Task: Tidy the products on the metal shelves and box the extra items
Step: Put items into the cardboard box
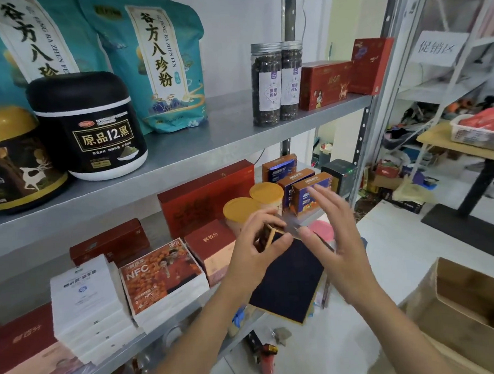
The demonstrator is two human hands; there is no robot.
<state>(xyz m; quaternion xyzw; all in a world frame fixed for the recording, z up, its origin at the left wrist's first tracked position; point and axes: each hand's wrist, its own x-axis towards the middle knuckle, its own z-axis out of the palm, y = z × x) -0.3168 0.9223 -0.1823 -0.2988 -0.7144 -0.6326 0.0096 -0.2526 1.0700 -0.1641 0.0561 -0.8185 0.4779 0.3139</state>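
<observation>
A dark navy carton (288, 282) with gold edges is held tilted in front of the lower metal shelf (173, 330). My left hand (257, 249) grips its open top end, fingers curled round the flap. My right hand (337, 245) is beside it with fingers spread and straight, its thumb touching the carton's top edge. An open brown cardboard box (458, 307) stands at the lower right on the floor.
The upper shelf (237, 130) carries teal bags, black and gold jars, two clear jars (277, 82) and red boxes. The lower shelf holds red boxes, white-and-orange packs (162, 277), yellow-lidded cans (252, 203) and orange cartons. Small items lie on the floor below.
</observation>
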